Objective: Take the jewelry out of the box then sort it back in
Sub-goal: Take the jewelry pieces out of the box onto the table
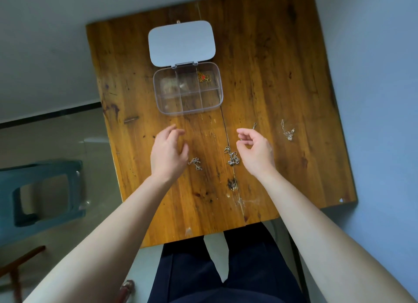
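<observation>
A clear plastic compartment box [217,85] sits open at the table's middle, its grey lid [181,42] folded back. A gold piece with a red heart [203,77] lies in the far right compartment. A faint pale item [168,86] shows in the far left one. On the wood lie silver chains: one [195,163] by my left hand, one [233,156] by my right hand, one [288,131] further right, plus a small piece [254,126]. My left hand [168,153] hovers with fingers spread, empty. My right hand [255,148] hovers with fingers loosely curled and apart, nothing clearly in it.
The wooden table [282,76] has a seam running down its middle and stands near a blue wall on the right. A teal plastic stool [43,194] stands on the floor to the left. My dark-trousered legs are below the near table edge.
</observation>
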